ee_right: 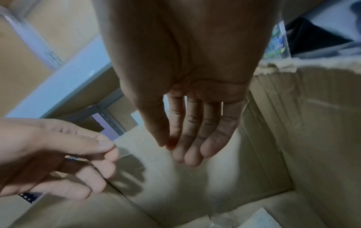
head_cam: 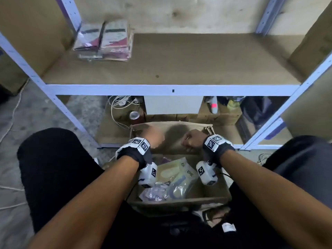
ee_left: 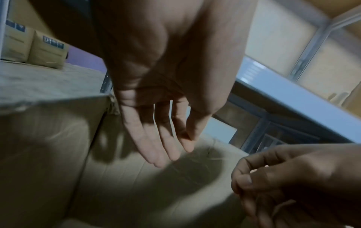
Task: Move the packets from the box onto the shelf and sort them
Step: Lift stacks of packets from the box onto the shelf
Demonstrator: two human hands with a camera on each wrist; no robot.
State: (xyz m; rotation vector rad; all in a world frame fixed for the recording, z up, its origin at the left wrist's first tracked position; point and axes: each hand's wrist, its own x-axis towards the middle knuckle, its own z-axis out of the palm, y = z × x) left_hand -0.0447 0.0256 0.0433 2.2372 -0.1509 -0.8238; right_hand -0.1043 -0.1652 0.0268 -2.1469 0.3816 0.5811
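Packets (head_cam: 172, 182) lie in the cardboard box (head_cam: 181, 200) at lower centre; more packets sit stacked (head_cam: 105, 42) upper left on the shelf (head_cam: 179, 65). Left hand (head_cam: 155, 136) and right hand (head_cam: 193, 140) hover over the box, fingers relaxed, empty.

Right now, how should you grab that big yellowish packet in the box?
Probably by its far short edge, coming straight down from above. The yellowish packet lies flat on the others, the box walls block the sides, and both the left hand and right hand hover empty over that end.
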